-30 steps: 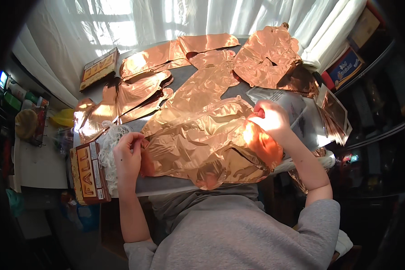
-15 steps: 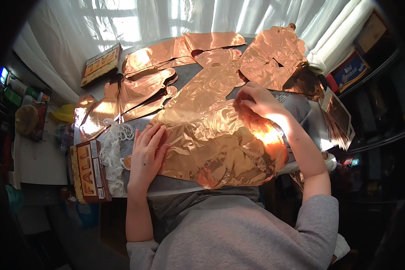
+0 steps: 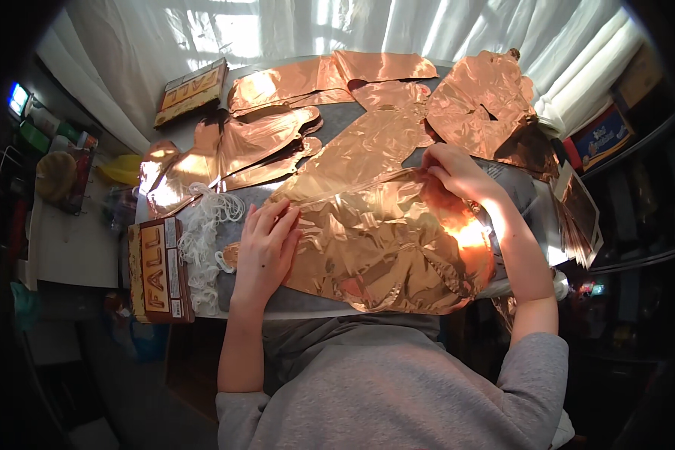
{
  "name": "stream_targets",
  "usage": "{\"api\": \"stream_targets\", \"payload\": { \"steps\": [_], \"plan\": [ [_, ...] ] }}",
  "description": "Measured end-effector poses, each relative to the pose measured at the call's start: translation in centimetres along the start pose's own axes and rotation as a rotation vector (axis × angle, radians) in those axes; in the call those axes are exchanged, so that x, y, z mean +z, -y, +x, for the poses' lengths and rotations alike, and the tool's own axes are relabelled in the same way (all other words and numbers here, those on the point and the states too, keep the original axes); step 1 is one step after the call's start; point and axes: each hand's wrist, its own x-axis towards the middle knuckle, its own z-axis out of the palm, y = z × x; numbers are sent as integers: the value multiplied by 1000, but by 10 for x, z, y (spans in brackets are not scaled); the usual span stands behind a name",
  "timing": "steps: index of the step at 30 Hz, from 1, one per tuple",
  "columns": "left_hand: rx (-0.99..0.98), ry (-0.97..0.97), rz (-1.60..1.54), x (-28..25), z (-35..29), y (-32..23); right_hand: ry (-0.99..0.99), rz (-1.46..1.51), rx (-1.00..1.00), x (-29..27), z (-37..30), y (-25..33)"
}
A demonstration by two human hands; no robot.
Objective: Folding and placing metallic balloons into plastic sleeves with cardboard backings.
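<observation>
A crumpled, flat, copper-coloured foil balloon (image 3: 367, 251) lies in front of me across the table's near edge. My left hand (image 3: 266, 251) rests on its left end, fingers stretched and pressing lightly on the foil. At the balloon's far right edge, my right hand (image 3: 461, 174) pinches the foil between thumb and fingers, though the fingertips are partly hidden. Beyond it lies another flat foil balloon (image 3: 367, 146), which meets the far edge of the near one. White string (image 3: 201, 251) is heaped in loose loops just left of my left hand.
More flat copper foil balloons lie at the back (image 3: 300, 82), left (image 3: 259, 146) and far right (image 3: 480, 97). Printed packages stand near left (image 3: 157, 274) and back left (image 3: 191, 94). A stack of flat packs (image 3: 577, 214) overhangs the right edge. White curtains (image 3: 292, 30) hang behind.
The whole view has shifted, so the table appears slightly further right and up. Both hands keep about the same places on the foil balloon.
</observation>
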Motion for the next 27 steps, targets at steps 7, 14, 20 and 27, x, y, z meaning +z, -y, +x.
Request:
{"api": "stream_targets", "payload": {
  "steps": [7,14,20,27],
  "plan": [
    [-2,-1,-1,1,-2,1,-77,-70,-54,8,-3,-6],
    [-17,-34,9,2,-2,3,-73,-20,25,9,-1,4],
    [-17,-38,21,1,-1,-1,-115,-45,23,11,-8,2],
    [33,-159,17,-26,-5,-17,-256,-108,-15,-17,-41,36]
  ]
}}
